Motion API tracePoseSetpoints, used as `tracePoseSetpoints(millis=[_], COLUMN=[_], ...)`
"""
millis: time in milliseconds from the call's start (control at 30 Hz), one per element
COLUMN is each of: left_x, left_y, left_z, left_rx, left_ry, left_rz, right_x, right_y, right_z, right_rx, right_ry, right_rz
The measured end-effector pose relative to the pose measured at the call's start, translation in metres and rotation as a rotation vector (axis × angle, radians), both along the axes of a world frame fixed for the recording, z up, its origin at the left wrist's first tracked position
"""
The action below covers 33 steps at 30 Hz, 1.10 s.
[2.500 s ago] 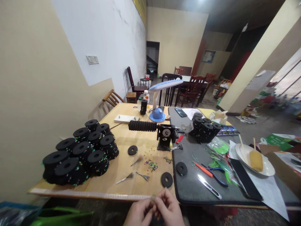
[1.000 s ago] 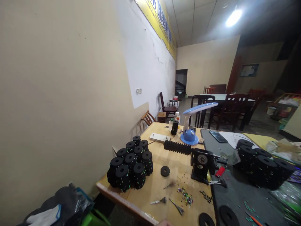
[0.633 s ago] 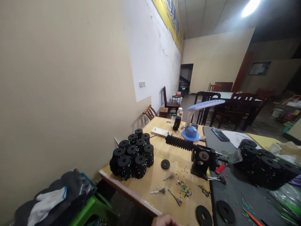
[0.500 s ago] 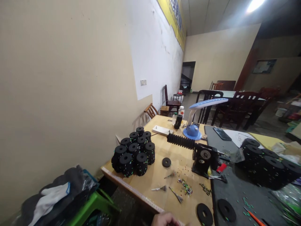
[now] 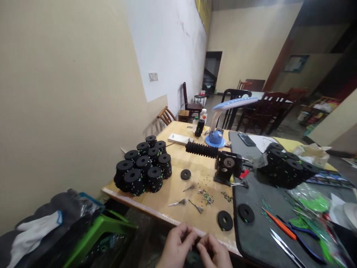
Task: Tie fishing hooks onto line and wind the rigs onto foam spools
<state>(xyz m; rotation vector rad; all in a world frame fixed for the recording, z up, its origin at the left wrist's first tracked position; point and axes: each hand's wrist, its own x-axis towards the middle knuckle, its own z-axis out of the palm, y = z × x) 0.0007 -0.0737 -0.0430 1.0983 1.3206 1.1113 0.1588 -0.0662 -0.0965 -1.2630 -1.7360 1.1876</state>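
Note:
My left hand (image 5: 176, 246) and my right hand (image 5: 214, 251) meet at the bottom edge, just below the table's front edge (image 5: 156, 213). Both are pinched on a small dark piece (image 5: 197, 242) held between them; I cannot make out what it is. Just beyond them on the wooden top lies a black foam disc (image 5: 225, 220), and a second disc (image 5: 245, 213) rests on the grey mat (image 5: 259, 238). A black winding machine (image 5: 226, 169) with a ribbed black roller (image 5: 201, 149) stands mid-table.
Stacks of black discs (image 5: 143, 165) fill the table's left; another pile (image 5: 287, 169) sits right. Small beads (image 5: 205, 195), metal clips (image 5: 176, 203), an orange tool (image 5: 279, 229), scissors (image 5: 286, 248), a blue desk lamp (image 5: 216, 136). A green stool (image 5: 97, 232) with dark bags (image 5: 41, 223) stands left.
The view swung up and left toward the wall, then dropped back down. My hands left the picture and are back at the bottom edge, still pinched together.

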Motion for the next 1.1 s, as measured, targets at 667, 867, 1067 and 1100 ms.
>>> tracePoseSetpoints(millis=[667,867,1067,1100], left_x=[-0.002,-0.008,-0.009,-0.009], left_y=[-0.003,-0.004,-0.003,-0.004], left_z=[-0.004,-0.017,-0.021,-0.021], left_rx=[0.041,0.099,0.114,0.119], left_ry=[0.137,0.162,0.167,0.173], left_rz=[-0.123,-0.133,-0.141,-0.137], right_x=[-0.001,-0.005,-0.007,-0.007], right_y=[-0.004,-0.004,-0.006,-0.006], right_z=[0.015,0.025,0.021,0.020], right_rx=[0.023,0.019,0.047,0.051], right_ry=[-0.058,-0.099,-0.097,-0.097], right_rz=[0.067,0.024,-0.015,-0.017])
